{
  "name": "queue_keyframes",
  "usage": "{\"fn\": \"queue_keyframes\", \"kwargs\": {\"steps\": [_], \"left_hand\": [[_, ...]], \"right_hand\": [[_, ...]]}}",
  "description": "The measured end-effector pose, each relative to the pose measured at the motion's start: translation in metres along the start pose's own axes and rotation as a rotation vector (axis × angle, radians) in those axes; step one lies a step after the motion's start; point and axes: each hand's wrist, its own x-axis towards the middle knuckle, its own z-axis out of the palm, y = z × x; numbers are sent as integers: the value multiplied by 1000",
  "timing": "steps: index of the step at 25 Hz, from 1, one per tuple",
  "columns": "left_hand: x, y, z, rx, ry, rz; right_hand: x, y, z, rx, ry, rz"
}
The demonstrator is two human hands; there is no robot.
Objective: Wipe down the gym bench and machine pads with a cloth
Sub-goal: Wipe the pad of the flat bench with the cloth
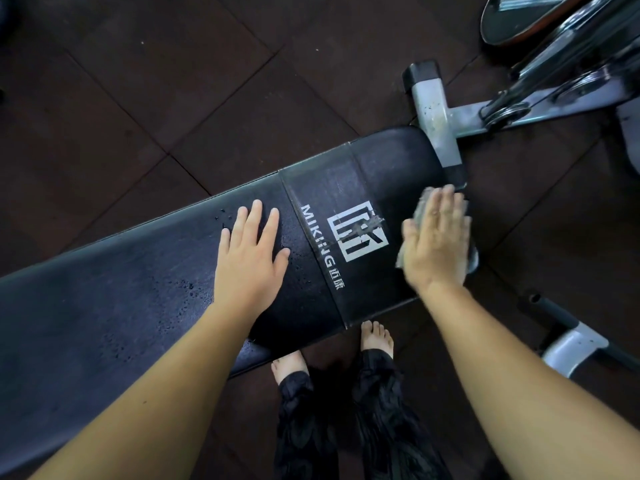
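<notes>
Dark tiled floor (173,81); bench (104,289) cut off left. L hand (251,258) flat, fingers straight; R hand (434,240) flat, mostly hiding cloth (420,206).

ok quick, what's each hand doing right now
left hand: open, flat on the bench pad, holding nothing.
right hand: open, straight fingers pressing the cloth onto the pad's end.

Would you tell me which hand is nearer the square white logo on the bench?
Right. The right hand, flat on the cloth, lies just beside the logo; the left hand rests flat farther off, beyond the MIKING lettering.
</notes>
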Motion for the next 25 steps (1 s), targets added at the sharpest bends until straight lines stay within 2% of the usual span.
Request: {"fn": "queue_keyframes", "kwargs": {"steps": [2,4,7,9,10,12,14,17,19,21,23,25], "left_hand": [[1,-1,-1,-3,7,8],[2,-4,-3,9,9,22],[1,-6,-2,23,1,25],[2,-6,-1,24,-2,19],[2,-5,-1,28,-3,20],[2,-5,-2,50,-2,30],[2,-8,-2,61,11,44],[1,-12,-3,63,24,71],[2,-15,-2,54,22,74],[1,-15,0,45,25,69],[0,-13,2,35,31,70],[-1,-13,2,32,34,64]], "right_hand": [[-29,-12,11,-39,-82,-217],[-48,15,9,-59,-122,-258],[-27,45,-7,16,-59,16],[16,24,-14,64,-46,162],[42,2,-15,74,-27,175],[80,-56,-13,45,-14,80],[85,-101,-6,-18,-26,-97],[57,-76,-3,-65,-90,-304],[51,-28,-12,-67,-73,-260],[71,-13,-16,-50,-46,-103],[99,-42,-15,-30,7,10],[103,-76,-13,-29,-3,-43]]}}
